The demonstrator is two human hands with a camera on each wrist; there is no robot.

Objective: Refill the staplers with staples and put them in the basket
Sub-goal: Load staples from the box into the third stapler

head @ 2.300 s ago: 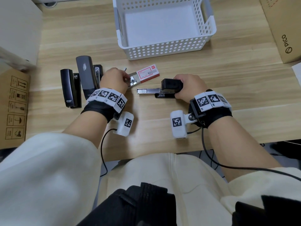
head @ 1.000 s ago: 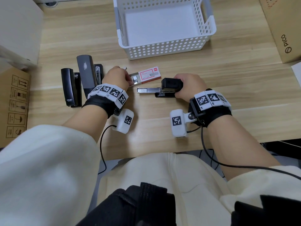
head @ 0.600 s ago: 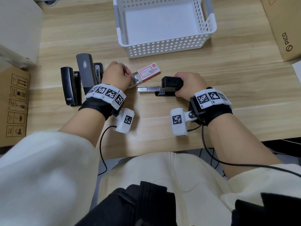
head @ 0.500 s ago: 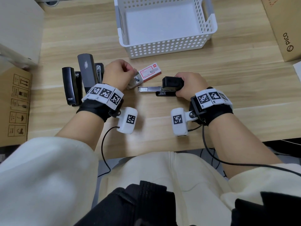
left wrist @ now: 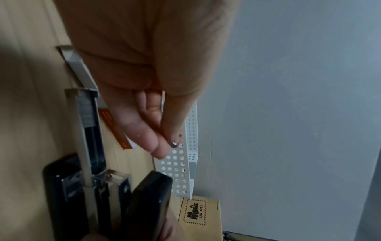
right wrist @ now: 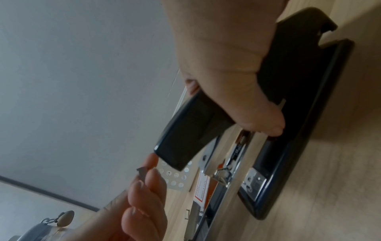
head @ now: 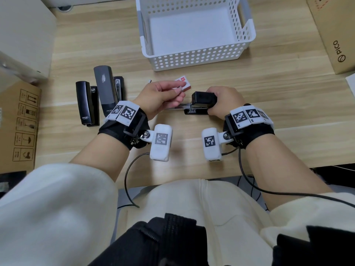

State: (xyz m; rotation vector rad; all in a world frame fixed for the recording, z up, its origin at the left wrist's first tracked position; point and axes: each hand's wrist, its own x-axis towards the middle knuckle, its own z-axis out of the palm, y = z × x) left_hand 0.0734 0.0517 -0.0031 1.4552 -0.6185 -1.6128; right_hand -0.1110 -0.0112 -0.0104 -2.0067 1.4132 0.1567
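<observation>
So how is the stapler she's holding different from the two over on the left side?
The stapler under the right hand is swung open: its black top is lifted and the silver staple rail sticks out. The two staplers on the left are shut, with tops down. The open one lies sideways across the table; the left two point away from the person, untouched. All three are dark, and none is in the basket yet.

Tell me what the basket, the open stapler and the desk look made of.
Basket: white plastic, seemingly; moulded walls with even holes.
Stapler: glossy black cover, likely plastic; shiny silver rail, apparently metal.
Desk: pale wood grain; solid or laminate unclear.
</observation>
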